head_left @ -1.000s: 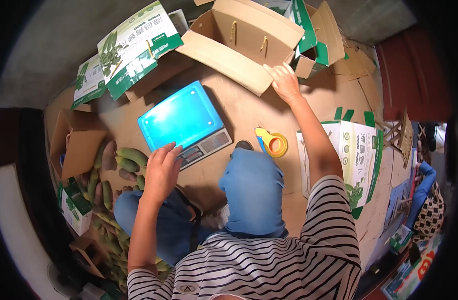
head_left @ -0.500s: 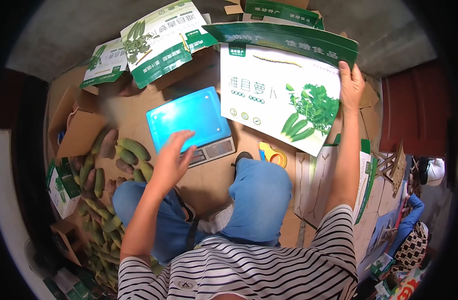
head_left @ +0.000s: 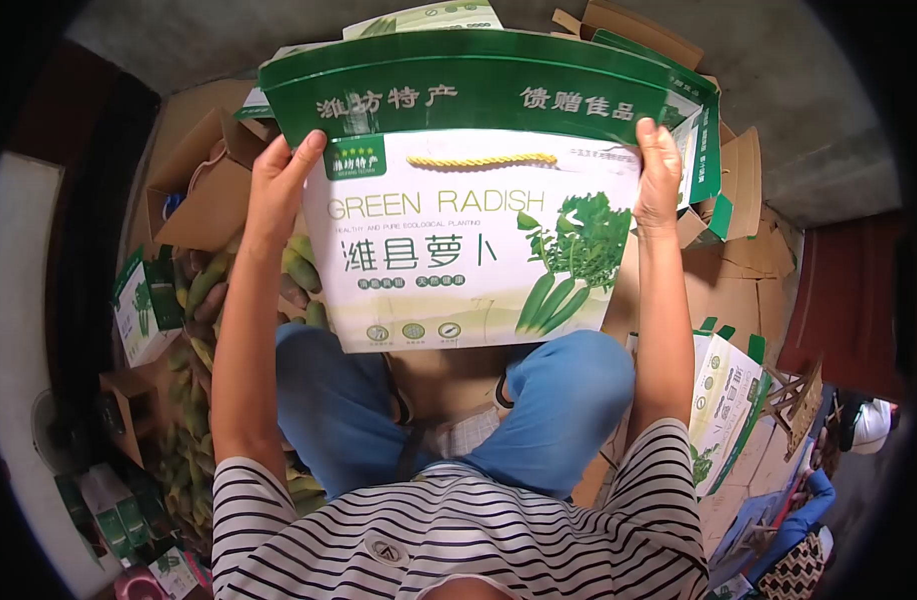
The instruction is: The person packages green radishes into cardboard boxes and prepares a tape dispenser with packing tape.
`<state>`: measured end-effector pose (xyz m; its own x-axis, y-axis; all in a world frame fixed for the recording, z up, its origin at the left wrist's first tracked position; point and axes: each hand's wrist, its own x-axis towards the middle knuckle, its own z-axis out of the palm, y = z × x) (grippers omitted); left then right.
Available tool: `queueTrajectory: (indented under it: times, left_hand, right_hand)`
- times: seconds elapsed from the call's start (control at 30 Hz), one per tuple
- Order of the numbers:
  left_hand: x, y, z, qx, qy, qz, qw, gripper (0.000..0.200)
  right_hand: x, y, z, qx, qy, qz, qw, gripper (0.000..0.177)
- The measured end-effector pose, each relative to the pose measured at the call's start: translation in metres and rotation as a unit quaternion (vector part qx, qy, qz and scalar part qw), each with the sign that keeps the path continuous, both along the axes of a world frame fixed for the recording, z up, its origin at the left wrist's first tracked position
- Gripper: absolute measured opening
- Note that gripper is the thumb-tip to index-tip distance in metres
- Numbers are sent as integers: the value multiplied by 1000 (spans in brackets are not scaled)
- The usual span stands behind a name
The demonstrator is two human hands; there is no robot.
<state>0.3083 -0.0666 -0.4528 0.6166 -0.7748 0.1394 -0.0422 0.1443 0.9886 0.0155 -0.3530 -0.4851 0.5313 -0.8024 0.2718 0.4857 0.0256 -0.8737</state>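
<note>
A white and green cardboard radish box (head_left: pixel 449 235) is held upright above my knees, its printed front facing me. A yellow rope handle (head_left: pixel 482 160) lies across that front, below a raised green flap (head_left: pixel 489 85). My left hand (head_left: pixel 284 180) grips the box's upper left edge, thumb on the front. At the upper right edge my right hand (head_left: pixel 659 175) grips it the same way. The fingers behind the cardboard are hidden. The box covers the floor straight ahead, and the blue scale seen earlier is out of sight behind it.
Green radishes (head_left: pixel 194 400) lie heaped on the floor to my left, near an open brown carton (head_left: pixel 207 180). More printed boxes stand at the back, such as an open one (head_left: pixel 714 150), and at the right, a white one (head_left: pixel 724 400). Another person's blue sleeve (head_left: pixel 814 505) shows at lower right.
The radish box has moved left and closer, now squared in front of me. My left hand has left the scale area and taken hold of the box's left edge; my right hand keeps its grip.
</note>
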Motion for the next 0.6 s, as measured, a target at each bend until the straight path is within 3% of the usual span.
queueTrajectory:
  times: [0.13, 0.37, 0.5, 0.6]
  left_hand:
    - [-9, 30, -50, 17, 103, 41, 994, 25]
    - [-11, 60, -125, 55, 266, 78, 959, 24]
    - [1, 63, -170, 128, 261, 72, 954, 26]
    - [8, 60, -194, 167, 227, 67, 957, 26]
  right_hand:
    - [19, 8, -44, 64, 82, 68, 992, 17]
    - [25, 24, -103, 89, 235, 121, 960, 28]
    - [5, 9, -121, 17, 339, 129, 932, 44]
    - [-50, -8, -124, -89, 406, 38, 909, 36]
